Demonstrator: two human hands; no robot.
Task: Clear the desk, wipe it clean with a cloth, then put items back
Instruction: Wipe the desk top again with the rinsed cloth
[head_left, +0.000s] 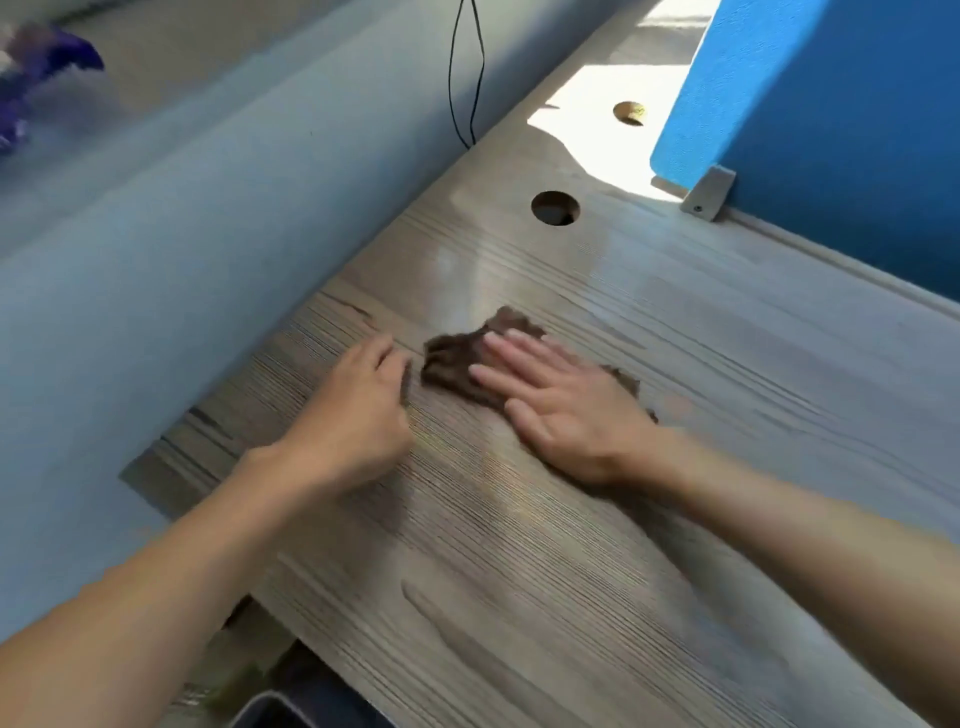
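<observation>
A dark brown cloth (452, 358) lies crumpled on the grey wood-grain desk (519, 571), near its middle. My right hand (561, 405) presses flat on the cloth with fingers spread, covering most of it. Just left of the cloth, my left hand (358, 405) rests on the desk with fingers curled, their tips close to the cloth's edge; whether they touch it is unclear. Nothing else lies on the visible desk surface.
A blue partition panel (831, 93) with a grey metal bracket (709, 195) stands along the desk's far right edge. Two round cable holes (555, 208) (629, 113) sit near the back. A black cable (467, 78) hangs by the pale blue wall (156, 234) on the left.
</observation>
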